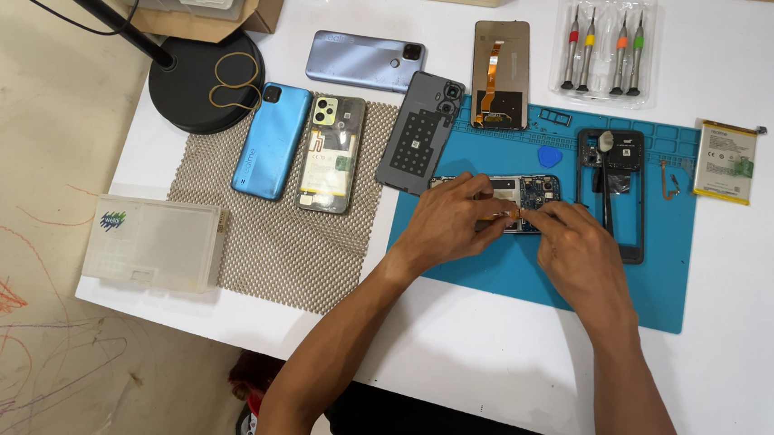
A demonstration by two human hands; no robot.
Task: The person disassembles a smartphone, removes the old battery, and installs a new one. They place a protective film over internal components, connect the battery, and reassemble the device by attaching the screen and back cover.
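A: Head view. What is being held?

B: A long narrow phone circuit board with blue and silver parts is pinched from both ends. The left hand is closed on its left part, fingers curled over the top edge. The right hand is pinched at the board's lower middle, fingertips pressed together right beside the left thumb. Whether something small is gripped between them cannot be told.

A: Where is the board located?

B: Over the blue rectangular silicone work mat, which is laid on the white surface. The board's right end is seen just beside a black hollow phone frame, laid flat on the mat.

A: Other items?

B: A blue guitar-pick-shaped pry tool is seen on the mat above the board. A dark grey phone back cover overlaps the mat's left edge. A phone screen panel with an orange flex cable is placed at the mat's top. A clear pack of four screwdrivers is noted above, a flat phone battery to the right. On the beige mesh pad, a blue phone and an opened phone are laid side by side.
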